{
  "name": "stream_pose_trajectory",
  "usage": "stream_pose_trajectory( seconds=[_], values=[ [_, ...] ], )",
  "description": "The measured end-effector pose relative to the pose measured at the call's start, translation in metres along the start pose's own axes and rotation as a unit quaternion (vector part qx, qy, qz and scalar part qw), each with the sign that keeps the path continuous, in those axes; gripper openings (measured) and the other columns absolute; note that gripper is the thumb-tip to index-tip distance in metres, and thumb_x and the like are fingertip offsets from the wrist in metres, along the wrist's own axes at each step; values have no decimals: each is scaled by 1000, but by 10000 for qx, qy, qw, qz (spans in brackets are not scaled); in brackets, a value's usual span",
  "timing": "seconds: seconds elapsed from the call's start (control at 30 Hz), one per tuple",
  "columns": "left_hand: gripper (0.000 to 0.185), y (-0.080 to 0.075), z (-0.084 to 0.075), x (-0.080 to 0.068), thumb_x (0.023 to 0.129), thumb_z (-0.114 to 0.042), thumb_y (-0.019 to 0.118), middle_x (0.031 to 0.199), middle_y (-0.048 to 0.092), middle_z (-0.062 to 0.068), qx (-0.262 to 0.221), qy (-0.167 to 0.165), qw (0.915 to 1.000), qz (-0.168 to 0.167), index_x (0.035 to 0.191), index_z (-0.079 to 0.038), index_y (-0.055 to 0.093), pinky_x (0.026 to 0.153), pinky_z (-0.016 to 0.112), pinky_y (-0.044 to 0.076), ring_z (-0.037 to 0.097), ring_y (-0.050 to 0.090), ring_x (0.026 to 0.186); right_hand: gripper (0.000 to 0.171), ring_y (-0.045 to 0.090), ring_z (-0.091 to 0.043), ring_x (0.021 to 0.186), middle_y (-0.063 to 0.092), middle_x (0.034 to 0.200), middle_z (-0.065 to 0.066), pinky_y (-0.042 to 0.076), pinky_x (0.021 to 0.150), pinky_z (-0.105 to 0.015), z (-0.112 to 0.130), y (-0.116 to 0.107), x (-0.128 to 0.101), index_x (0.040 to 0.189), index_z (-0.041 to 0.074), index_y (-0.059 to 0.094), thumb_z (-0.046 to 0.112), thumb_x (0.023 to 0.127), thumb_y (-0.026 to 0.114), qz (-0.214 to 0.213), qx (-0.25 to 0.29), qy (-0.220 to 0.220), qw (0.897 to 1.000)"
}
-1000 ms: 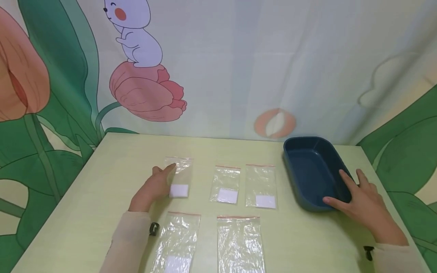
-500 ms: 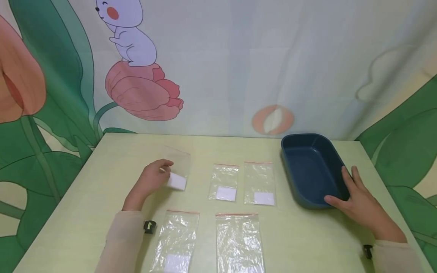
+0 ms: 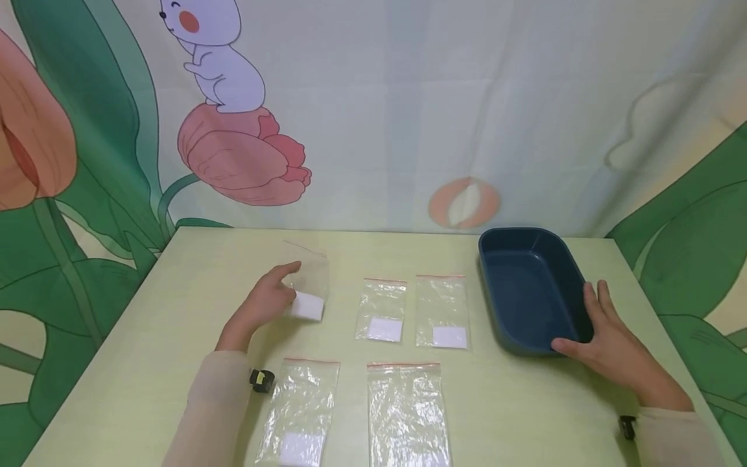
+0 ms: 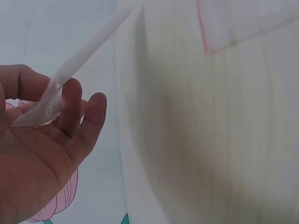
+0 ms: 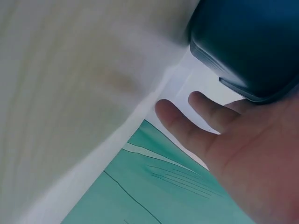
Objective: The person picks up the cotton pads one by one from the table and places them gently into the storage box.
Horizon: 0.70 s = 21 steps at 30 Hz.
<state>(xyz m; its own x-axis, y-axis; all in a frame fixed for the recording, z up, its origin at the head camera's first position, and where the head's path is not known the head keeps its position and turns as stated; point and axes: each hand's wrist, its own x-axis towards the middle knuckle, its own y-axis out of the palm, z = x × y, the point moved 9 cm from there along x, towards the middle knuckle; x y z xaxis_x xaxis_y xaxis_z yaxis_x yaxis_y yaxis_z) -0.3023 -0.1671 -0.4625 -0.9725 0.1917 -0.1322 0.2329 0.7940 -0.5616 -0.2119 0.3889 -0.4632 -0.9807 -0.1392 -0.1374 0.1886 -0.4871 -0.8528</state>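
Observation:
My left hand (image 3: 268,301) grips a small clear zip bag (image 3: 312,279) with a white patch at its lower end. In the left wrist view, the bag (image 4: 91,49) appears edge-on, its near end tucked between thumb and fingers, with a shadow on the table beside it. My right hand (image 3: 613,347) rests at the near right corner of a dark blue tray (image 3: 531,298). Its thumb reaches over the near rim and its straight fingers lie along the right side. Seen from the right wrist, the tray (image 5: 252,46) touches the hand, and two fingertips extend past it.
Two small zip bags, one on the left (image 3: 382,308) and one on the right (image 3: 441,308), lie mid-table. Two larger ones, left (image 3: 306,395) and right (image 3: 405,408), lie nearer. A printed curtain (image 3: 373,117) hangs behind the pale table (image 3: 192,285).
The left hand has taken hold of the small bag that lay flat and raised it, tilting it. The right hand has stayed at the tray. The head view has shifted slightly.

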Motion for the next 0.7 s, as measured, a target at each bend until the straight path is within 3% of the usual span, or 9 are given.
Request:
stream_pose_trajectory(
  seconds=[0.17, 0.23, 0.37, 0.57, 0.7],
  values=[
    [58, 3, -4, 1, 97, -5, 51, 156, 38, 18, 74, 123, 9998, 121, 154, -1, 39, 104, 54, 39, 40, 47, 128, 121, 9, -65, 138, -31, 160, -14, 26, 94, -79, 1, -1, 0, 156, 4, -19, 51, 91, 71, 11, -85, -71, 9999],
    [58, 3, -6, 2, 97, -5, 52, 156, 38, 19, 135, 196, 9997, 78, 154, -1, 40, 108, 56, 36, 41, 46, 132, 121, 14, -67, 136, -29, 161, -15, 28, 93, -79, 0, -1, -1, 156, 3, -18, 51, 91, 71, 34, -144, -72, 9999],
    [59, 3, -10, 4, 95, 0, 54, 155, 40, 18, 212, 233, 9995, -65, 153, -2, 42, 101, 52, 43, 40, 54, 123, 120, 18, -68, 134, -27, 161, -16, 28, 92, -79, -3, -2, -5, 157, 4, -17, 50, 90, 72, 46, -147, -90, 9998],
    [60, 2, -20, 4, 95, 5, 51, 153, 42, 18, 169, 333, 9992, -139, 153, -3, 42, 86, 42, 50, 37, 61, 115, 124, 8, -64, 139, -32, 160, -10, 26, 93, -80, -6, 0, -2, 157, 8, -20, 48, 89, 75, -29, 14, -192, 9998],
    [63, 2, -27, 3, 94, 7, 49, 156, 37, 18, 110, 446, 9989, -98, 155, -3, 37, 89, 44, 49, 37, 61, 114, 125, 6, -61, 142, -31, 161, -5, 25, 95, -79, -4, -1, 0, 157, 10, -21, 49, 88, 76, -64, 14, -234, 9997]
  ],
)
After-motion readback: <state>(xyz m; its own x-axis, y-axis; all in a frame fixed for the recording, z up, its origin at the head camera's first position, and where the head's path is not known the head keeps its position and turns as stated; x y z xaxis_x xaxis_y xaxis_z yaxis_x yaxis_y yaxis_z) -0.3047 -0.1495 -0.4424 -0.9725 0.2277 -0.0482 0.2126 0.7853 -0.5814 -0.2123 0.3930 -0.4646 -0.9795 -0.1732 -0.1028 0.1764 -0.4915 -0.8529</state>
